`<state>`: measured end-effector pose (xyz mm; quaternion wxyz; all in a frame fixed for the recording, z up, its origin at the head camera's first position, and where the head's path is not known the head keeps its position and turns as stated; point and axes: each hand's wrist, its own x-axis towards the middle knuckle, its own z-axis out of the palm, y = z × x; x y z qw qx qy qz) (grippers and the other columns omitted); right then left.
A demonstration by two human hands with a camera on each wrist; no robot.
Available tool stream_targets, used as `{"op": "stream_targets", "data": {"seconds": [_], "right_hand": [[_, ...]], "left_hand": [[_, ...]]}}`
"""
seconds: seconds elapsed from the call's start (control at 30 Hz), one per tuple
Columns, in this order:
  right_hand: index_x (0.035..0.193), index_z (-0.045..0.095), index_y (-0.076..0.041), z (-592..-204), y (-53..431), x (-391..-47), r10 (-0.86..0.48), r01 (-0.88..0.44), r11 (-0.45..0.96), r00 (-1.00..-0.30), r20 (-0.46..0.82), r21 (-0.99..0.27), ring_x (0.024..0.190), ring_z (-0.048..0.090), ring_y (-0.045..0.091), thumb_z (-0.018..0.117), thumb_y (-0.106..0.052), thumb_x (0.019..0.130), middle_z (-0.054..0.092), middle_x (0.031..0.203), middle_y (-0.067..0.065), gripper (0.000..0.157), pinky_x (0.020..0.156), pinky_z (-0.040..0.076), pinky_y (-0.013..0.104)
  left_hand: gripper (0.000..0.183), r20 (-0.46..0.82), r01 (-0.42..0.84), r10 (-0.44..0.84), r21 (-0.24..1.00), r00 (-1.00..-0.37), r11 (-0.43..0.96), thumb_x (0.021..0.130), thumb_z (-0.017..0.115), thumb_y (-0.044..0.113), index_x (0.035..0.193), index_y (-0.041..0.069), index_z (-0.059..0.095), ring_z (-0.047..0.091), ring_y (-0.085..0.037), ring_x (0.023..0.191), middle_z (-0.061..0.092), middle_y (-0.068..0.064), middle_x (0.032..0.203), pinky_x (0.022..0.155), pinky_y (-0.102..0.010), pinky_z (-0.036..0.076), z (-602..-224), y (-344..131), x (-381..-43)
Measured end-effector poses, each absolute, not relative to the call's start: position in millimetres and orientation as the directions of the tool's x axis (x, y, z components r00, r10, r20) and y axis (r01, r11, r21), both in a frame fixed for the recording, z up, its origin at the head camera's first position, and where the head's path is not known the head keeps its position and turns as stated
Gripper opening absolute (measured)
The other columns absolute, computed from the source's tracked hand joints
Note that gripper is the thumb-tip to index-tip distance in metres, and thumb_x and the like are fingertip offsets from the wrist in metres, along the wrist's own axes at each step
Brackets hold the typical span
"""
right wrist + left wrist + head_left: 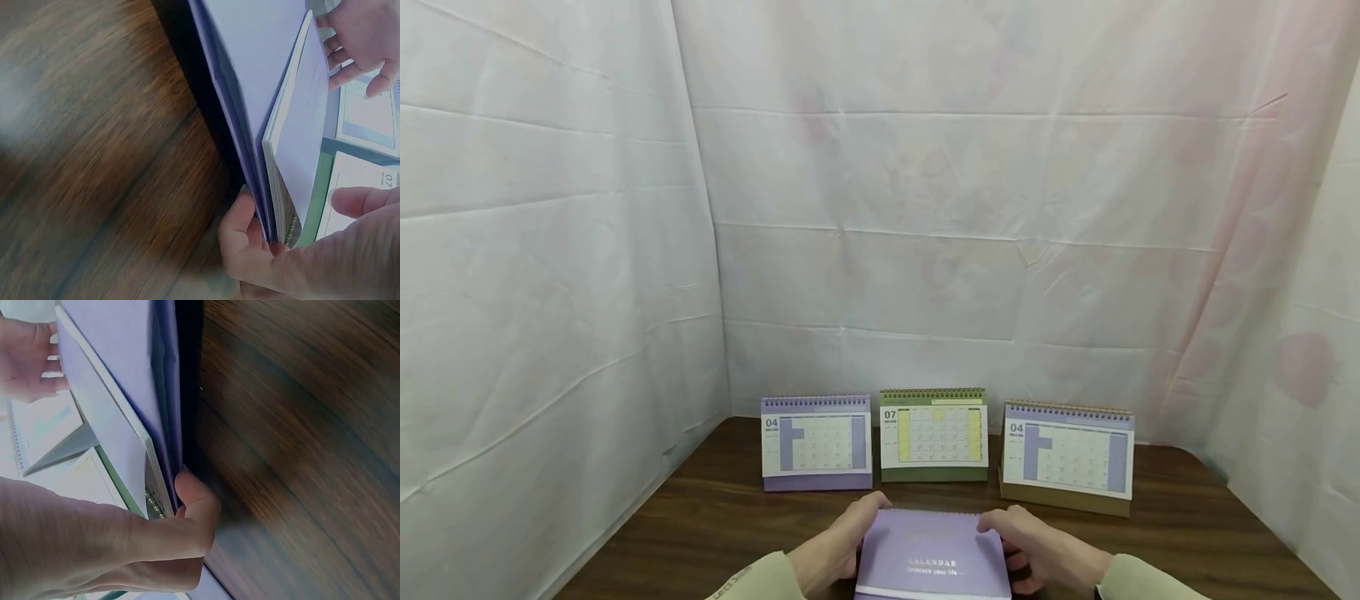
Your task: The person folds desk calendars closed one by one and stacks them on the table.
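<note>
Here at the desk's [700,517] near side, the purple calendar [932,546] lies between left grip [841,537] and right grip [1037,543], neither closer, both curled around its sides; its long axis spans them. The cover carries pale "CALENDAR" lettering, spiral-bound along its far edge.

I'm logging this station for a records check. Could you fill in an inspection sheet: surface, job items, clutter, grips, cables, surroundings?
Surface: dark wood-grain table.
Job items: lilac calendar, cover reading CALENDAR, held at the near side; behind it stand a purple calendar at left showing 04, a green calendar showing 07, and a tan-based calendar at right showing 04.
Clutter: nothing seen.
Grips: left grip and right grip hold opposite sides of the lilac calendar.
Cables: nothing seen.
Surroundings: pale creased fabric behind and at both sides.
</note>
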<state>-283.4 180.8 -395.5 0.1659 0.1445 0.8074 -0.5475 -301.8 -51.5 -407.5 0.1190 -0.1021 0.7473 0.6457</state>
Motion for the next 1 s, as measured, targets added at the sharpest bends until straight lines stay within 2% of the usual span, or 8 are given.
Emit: {"op": "stream_targets", "data": {"seconds": [0.13, 0.23, 0.33, 0.5, 0.63, 0.73, 1.0], "right_hand": [[0.118, 0.032, 0.007, -397.3, 175.3, -282.8, 0.032, 0.389, 0.355, -0.914, -0.404, -0.850, 0.082, 0.049, 0.038, 0.058, -0.027, 0.076, 0.045, 0.092, 0.030, 0.060, 0.062, 0.047, 0.049], [0.120, 0.030, 0.007, -397.8, 169.3, -284.1, 0.032, 0.386, 0.348, -0.916, -0.401, -0.855, 0.081, 0.049, 0.038, 0.059, -0.027, 0.077, 0.044, 0.091, 0.030, 0.062, 0.061, 0.047, 0.049], [0.121, 0.030, 0.007, -397.9, 163.4, -285.1, 0.039, 0.381, 0.340, -0.919, -0.392, -0.860, 0.080, 0.050, 0.038, 0.059, -0.026, 0.076, 0.044, 0.090, 0.028, 0.062, 0.060, 0.047, 0.049], [0.118, 0.032, 0.006, -397.1, 153.0, -285.8, 0.032, 0.366, 0.323, -0.926, -0.377, -0.873, 0.078, 0.051, 0.037, 0.059, -0.025, 0.076, 0.044, 0.088, 0.027, 0.058, 0.058, 0.047, 0.049], [0.118, 0.032, 0.006, -394.3, 143.7, -285.1, 0.019, 0.354, 0.308, -0.930, -0.366, -0.883, 0.077, 0.050, 0.038, 0.059, -0.024, 0.077, 0.042, 0.089, 0.028, 0.058, 0.058, 0.048, 0.050], [0.118, 0.033, 0.006, -390.8, 136.0, -284.1, 0.012, 0.346, 0.300, -0.933, -0.359, -0.889, 0.077, 0.050, 0.038, 0.059, -0.024, 0.077, 0.041, 0.089, 0.028, 0.057, 0.058, 0.048, 0.050], [0.113, 0.035, 0.003, -388.0, 115.6, -282.6, -0.029, 0.299, 0.252, -0.948, -0.316, -0.920, 0.069, 0.048, 0.031, 0.058, -0.023, 0.077, 0.042, 0.080, 0.019, 0.050, 0.056, 0.049, 0.047]], "left_hand": [[0.073, -0.284, -0.291, -0.064, 0.940, -0.957, 0.178, 0.075, 0.053, 0.037, 0.128, -0.010, 0.034, 0.037, -0.044, 0.111, 0.027, -0.037, 0.131, 0.089, -0.058, 0.033, -413.2, -54.5, -307.0], [0.076, -0.276, -0.292, -0.102, 0.935, -0.956, 0.200, 0.074, 0.055, 0.042, 0.129, -0.007, 0.037, 0.028, -0.048, 0.119, 0.023, -0.036, 0.135, 0.094, -0.062, 0.025, -419.9, -58.1, -312.6], [0.072, -0.270, -0.289, -0.110, 0.932, -0.956, 0.221, 0.075, 0.055, 0.045, 0.127, -0.004, 0.043, 0.028, -0.048, 0.119, 0.024, -0.035, 0.135, 0.094, -0.062, 0.025, -417.8, -64.9, -311.2], [0.074, -0.291, -0.299, -0.070, 0.931, -0.954, 0.208, 0.080, 0.049, 0.045, 0.131, -0.007, 0.036, 0.022, -0.052, 0.121, 0.019, -0.038, 0.135, 0.097, -0.062, 0.021, -405.9, -80.2, -305.3], [0.079, -0.268, -0.274, -0.054, 0.941, -0.962, 0.197, 0.082, 0.047, 0.048, 0.132, -0.010, 0.028, 0.039, -0.044, 0.108, 0.032, -0.036, 0.125, 0.090, -0.055, 0.034, -400.9, -91.9, -304.2], [0.080, -0.255, -0.261, -0.058, 0.945, -0.965, 0.198, 0.081, 0.047, 0.050, 0.132, -0.009, 0.028, 0.044, -0.036, 0.100, 0.035, -0.033, 0.123, 0.085, -0.052, 0.037, -401.3, -99.1, -306.7], [0.086, -0.235, -0.255, -0.119, 0.946, -0.965, 0.202, 0.082, 0.045, 0.055, 0.135, -0.008, 0.024, 0.033, -0.041, 0.112, 0.023, -0.032, 0.134, 0.096, -0.059, 0.023, -417.1, -121.1, -319.4]]}}
